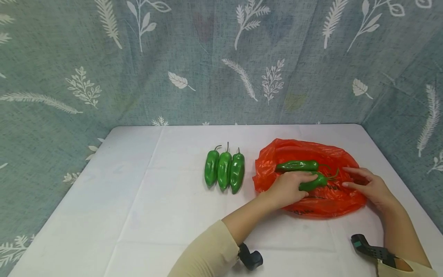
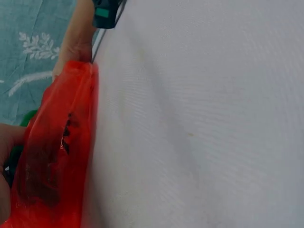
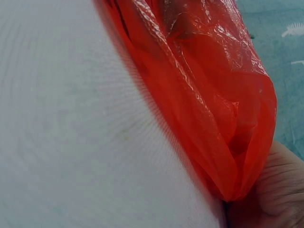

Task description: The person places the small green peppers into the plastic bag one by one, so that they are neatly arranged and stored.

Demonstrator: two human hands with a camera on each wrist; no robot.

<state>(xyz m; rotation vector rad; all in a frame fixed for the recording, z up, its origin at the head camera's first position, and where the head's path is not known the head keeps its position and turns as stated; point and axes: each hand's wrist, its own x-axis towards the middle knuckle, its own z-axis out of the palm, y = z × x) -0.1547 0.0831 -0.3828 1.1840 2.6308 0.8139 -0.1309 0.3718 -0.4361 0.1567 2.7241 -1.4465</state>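
A red plastic bag (image 1: 332, 206) lies spread on the right part of the table, its crinkled side filling much of the right wrist view. Two green chili peppers show within its outline. My left hand (image 1: 288, 188) reaches over the near side of the bag and grips the nearer chili pepper (image 1: 320, 181), fingers on top and thumb at the near side. Just behind it lies the other chili pepper (image 1: 299, 166), stem pointing right. At the bag's right edge, my right hand (image 1: 372, 188) touches the plastic with fingers and thumb extended and apart.
Three more green chili peppers (image 1: 224, 171) lie side by side left of the bag, stems pointing away. A white cloth (image 1: 166, 215) covers the table. Behind and beside it hangs a grey-green leaf-patterned curtain (image 1: 207, 96). Dark wrist devices are on both forearms.
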